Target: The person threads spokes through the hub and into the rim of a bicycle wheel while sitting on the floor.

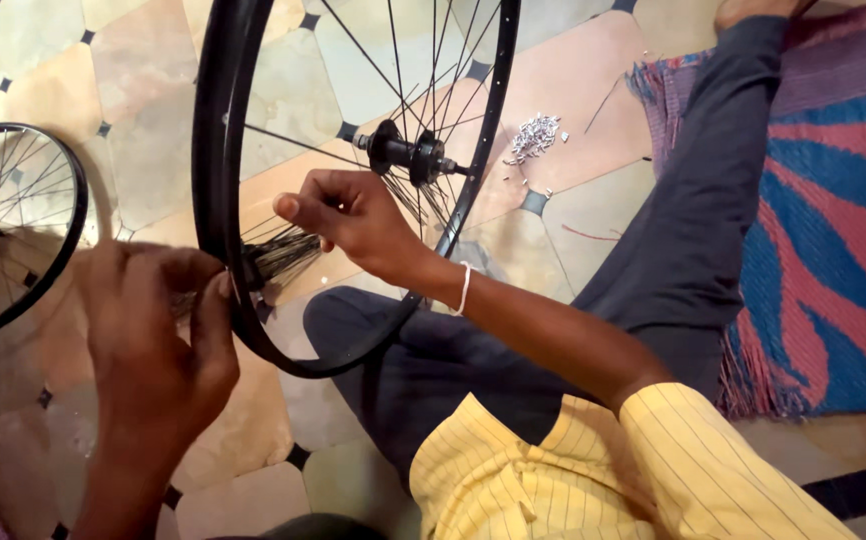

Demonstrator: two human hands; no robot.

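Clearly, we have a light but stiff bicycle rim [215,160] standing upright over our lap, best held at its black edge since the thin spokes [283,255] bend easily. Our left hand [153,330] pinches the rim's outer edge; our right hand [348,215], inside the rim below the hub [408,155], grips a spoke.
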